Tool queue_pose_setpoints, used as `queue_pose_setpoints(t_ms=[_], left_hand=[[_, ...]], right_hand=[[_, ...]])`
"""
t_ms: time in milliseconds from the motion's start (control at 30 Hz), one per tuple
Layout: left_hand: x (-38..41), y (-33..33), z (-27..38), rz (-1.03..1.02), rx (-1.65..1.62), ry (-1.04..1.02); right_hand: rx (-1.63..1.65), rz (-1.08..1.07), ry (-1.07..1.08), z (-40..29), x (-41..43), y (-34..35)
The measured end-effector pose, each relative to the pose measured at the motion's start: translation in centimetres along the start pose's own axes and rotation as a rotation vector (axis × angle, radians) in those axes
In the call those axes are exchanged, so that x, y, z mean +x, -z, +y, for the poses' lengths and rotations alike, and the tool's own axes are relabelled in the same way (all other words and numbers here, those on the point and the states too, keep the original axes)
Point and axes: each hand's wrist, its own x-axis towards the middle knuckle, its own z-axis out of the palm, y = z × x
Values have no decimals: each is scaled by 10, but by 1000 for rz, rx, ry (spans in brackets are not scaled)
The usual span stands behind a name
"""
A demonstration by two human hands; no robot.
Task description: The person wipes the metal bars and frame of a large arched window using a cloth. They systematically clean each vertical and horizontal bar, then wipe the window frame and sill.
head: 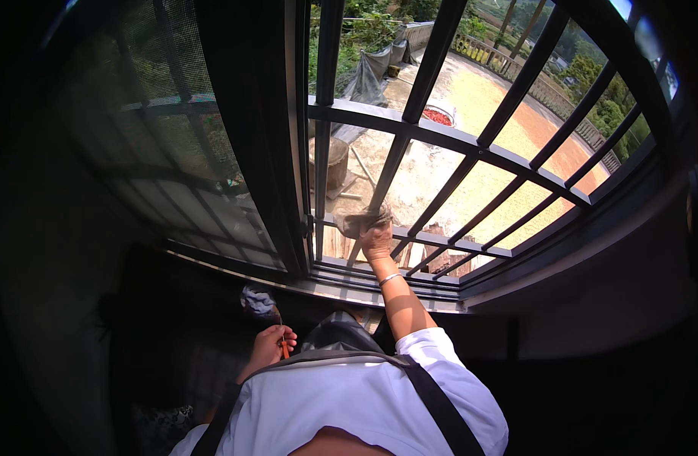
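With my right hand [376, 238] I hold a grey-brown cloth [357, 221] against an upright bar of the dark metal window grille [390, 171], close above its lower crossbar. A metal bangle [390, 279] circles that wrist. Low in front of my body, my left hand [274, 343] has its fingers closed on a thin tool with an orange handle [285, 349]; its slim metal shaft points upward, and its tip is not clear. Just beyond the shaft lies a crumpled blue-grey cloth [259, 301], in shadow.
A dark-framed mesh screen [184, 142] stands left of the opening. The window sill track [383, 289] runs below the grille. Outside are a tree stump [329, 159], stacked wood [335, 244], a basket of red produce [438, 116] and yellow grain [485, 108] spread on the ground.
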Motion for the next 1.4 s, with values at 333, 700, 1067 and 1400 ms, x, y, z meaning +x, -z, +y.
queue_pose_setpoints(t_ms=[333, 700, 1067, 1400], left_hand=[[-13, 26, -26, 77, -60, 35], [-13, 19, -12, 136, -45, 31], [-25, 28, -24, 193, -152, 26], [-1, 7, -6, 104, -51, 36]], right_hand=[[1065, 106, -46, -111, 61, 67], [411, 75, 324, -110, 122, -15], [339, 1, 216, -67, 20, 9], [178, -519, 277, -65, 33, 8]])
